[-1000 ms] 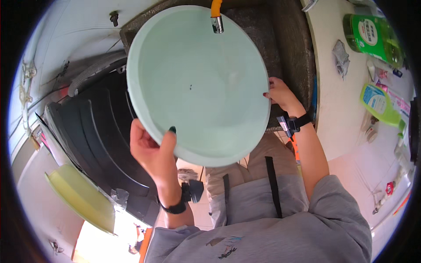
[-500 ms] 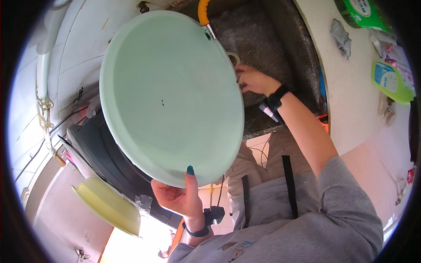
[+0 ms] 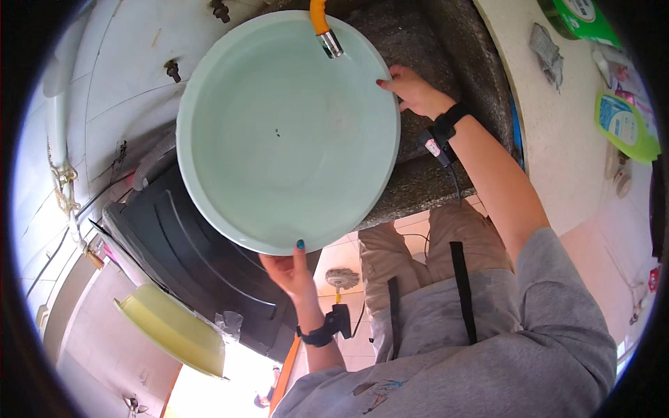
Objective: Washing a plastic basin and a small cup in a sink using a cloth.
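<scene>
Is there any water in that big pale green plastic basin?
Empty, it seems: the pale green plastic basin shows a bare inside with a few dark specks, and no stream runs from the orange-hosed tap above it.

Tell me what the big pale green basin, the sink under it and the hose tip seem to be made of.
Pale green basin: probably plastic, smooth with a soft sheen, thin rolled rim, even colour. Left hand and right hand grip its rim. Sink: looks like rough grey stone or cement, speckled and matt. Hose tip: shiny metal nozzle on what seems an orange rubber or plastic tube.
</scene>
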A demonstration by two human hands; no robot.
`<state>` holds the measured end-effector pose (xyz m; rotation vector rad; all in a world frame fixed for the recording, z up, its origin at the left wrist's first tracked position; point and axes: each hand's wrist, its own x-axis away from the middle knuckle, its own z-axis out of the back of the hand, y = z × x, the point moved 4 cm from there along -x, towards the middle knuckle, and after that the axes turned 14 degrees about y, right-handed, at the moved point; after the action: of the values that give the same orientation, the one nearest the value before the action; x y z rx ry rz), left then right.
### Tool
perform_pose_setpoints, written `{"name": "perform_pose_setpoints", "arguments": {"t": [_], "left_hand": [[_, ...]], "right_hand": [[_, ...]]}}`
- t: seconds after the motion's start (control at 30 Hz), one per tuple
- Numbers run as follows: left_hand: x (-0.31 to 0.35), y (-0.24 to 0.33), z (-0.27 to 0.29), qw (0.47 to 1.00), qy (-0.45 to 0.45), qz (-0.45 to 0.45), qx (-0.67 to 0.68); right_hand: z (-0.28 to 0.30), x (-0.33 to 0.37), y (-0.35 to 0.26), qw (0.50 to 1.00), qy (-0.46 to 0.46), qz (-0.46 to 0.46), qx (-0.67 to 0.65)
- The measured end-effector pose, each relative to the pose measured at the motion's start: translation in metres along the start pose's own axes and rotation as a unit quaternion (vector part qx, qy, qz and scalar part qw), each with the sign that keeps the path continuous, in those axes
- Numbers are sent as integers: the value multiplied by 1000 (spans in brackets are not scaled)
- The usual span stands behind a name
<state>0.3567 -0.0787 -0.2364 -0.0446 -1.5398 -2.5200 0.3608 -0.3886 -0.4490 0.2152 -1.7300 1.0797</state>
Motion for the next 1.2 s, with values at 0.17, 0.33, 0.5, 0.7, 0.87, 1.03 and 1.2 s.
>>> {"name": "perform_pose_setpoints", "arguments": {"t": [0.17, 0.33, 0.5, 0.7, 0.87, 1.03, 1.2], "left_hand": [[-27, 59, 13, 1000, 16, -6, 25], [-43, 120, 2, 1000, -14, 14, 12], [-81, 131, 4, 996, -45, 74, 32], [-107, 99, -11, 952, -45, 272, 135], [-118, 61, -20, 883, -46, 421, 201], [-119, 25, -28, 798, -104, 541, 244], [-97, 40, -49, 911, -169, 329, 181]], "right_hand": [[15, 33, -5, 986, -57, -25, 156], [26, 76, 7, 964, -132, -89, 213], [47, 121, -3, 977, -125, -145, 97], [77, 151, -4, 979, -84, -185, -29], [81, 171, -27, 962, -46, -186, -196], [86, 190, -67, 957, 22, -141, -251], [85, 202, -98, 958, 59, -96, -265]]}}
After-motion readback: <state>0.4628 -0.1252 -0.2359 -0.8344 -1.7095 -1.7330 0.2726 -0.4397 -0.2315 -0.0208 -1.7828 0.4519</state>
